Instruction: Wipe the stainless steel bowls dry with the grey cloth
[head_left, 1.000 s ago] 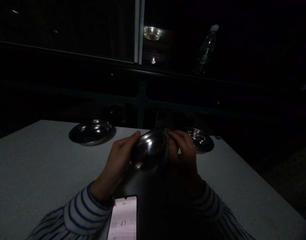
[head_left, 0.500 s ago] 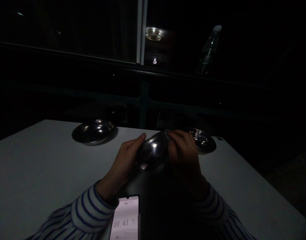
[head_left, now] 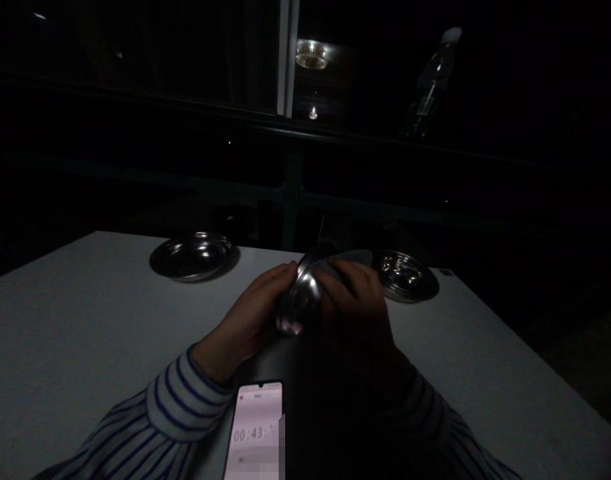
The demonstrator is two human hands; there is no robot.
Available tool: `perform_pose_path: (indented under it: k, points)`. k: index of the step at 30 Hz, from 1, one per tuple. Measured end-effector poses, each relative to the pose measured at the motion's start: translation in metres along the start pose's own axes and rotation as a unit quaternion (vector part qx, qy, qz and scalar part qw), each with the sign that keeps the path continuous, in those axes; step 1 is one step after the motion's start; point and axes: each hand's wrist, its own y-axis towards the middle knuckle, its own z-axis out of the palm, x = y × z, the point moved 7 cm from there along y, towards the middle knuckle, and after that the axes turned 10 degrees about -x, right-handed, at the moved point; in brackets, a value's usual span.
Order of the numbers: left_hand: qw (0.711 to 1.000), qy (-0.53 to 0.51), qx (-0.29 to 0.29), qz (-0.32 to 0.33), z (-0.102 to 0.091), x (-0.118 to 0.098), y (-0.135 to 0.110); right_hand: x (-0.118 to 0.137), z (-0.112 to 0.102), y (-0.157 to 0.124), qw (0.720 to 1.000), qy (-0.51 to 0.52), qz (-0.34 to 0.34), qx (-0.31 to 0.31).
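Observation:
A shiny stainless steel bowl (head_left: 296, 303) is held tilted above the middle of the table. My left hand (head_left: 252, 310) grips its left rim, thumb on the near side. A thin greyish cloth (head_left: 358, 256) is bunched in my right hand (head_left: 358, 300), whose fingers press it against the bowl's upper right side. Deep shadow hides the lower part of that hand. Behind on the left lies another steel bowl (head_left: 192, 257), and on the right, just past my right hand, a steel bowl (head_left: 410, 277) shows several stacked rims.
Between my forearms a phone (head_left: 258, 427) with a lit timer lies on the white table (head_left: 85, 320). A clear plastic bottle (head_left: 432, 87) stands beyond the table, by a dark window with a pale frame (head_left: 288, 60). The surroundings are very dim.
The held bowl has turned more edge-on, and my right hand with the cloth has moved left across it. More cloth shows above the fingers. The whole view has shifted slightly.

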Motion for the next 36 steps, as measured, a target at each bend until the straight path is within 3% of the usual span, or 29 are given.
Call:
perform_pose_path:
  k: [3, 9, 12, 15, 19, 23, 25, 27, 30, 32, 34, 36]
  points:
    - [0.999, -0.037, -0.013, -0.023, 0.0, -0.001, -0.001, 0.019, 0.005, -0.005, 0.998, 0.01, -0.059, 0.037]
    - [0.998, -0.037, -0.014, -0.049, 0.0, -0.005, 0.0, 0.035, 0.004, -0.007, 0.992, 0.003, -0.126, 0.017]
    - [0.995, -0.022, -0.077, -0.059, -0.012, 0.002, 0.004, 0.047, 0.009, -0.01, 0.984, 0.004, -0.171, 0.04]
    - [0.989, 0.022, -0.148, -0.003, -0.024, 0.0, 0.005, 0.057, 0.01, -0.012, 0.98, 0.007, -0.194, 0.047]
    - [0.98, 0.09, -0.158, 0.086, -0.022, -0.011, 0.001, 0.037, 0.001, -0.007, 0.989, 0.001, -0.144, 0.007]
    - [0.97, 0.134, -0.175, 0.098, -0.02, -0.015, -0.003, -0.019, -0.008, 0.004, 0.999, 0.029, 0.03, -0.025]
    - [0.968, 0.139, -0.179, 0.103, -0.02, -0.016, -0.003, -0.031, -0.01, 0.005, 0.995, 0.038, 0.084, -0.033]
    - [0.967, 0.14, -0.182, 0.108, -0.02, -0.015, -0.003, -0.019, -0.01, 0.005, 0.997, 0.037, 0.063, -0.034]
    - [0.964, 0.153, -0.186, 0.115, -0.02, -0.014, -0.004, 0.023, -0.008, -0.001, 0.997, 0.043, -0.054, -0.028]
    - [0.962, 0.16, -0.186, 0.118, -0.02, -0.013, -0.004, 0.04, -0.003, -0.006, 0.993, 0.042, -0.108, 0.007]
    - [0.962, 0.163, -0.188, 0.11, -0.021, -0.011, -0.003, 0.036, -0.002, -0.007, 0.993, 0.043, -0.107, 0.009]
    - [0.964, 0.153, -0.193, 0.103, -0.022, -0.011, -0.002, 0.013, -0.007, -0.001, 0.997, 0.048, -0.047, -0.027]
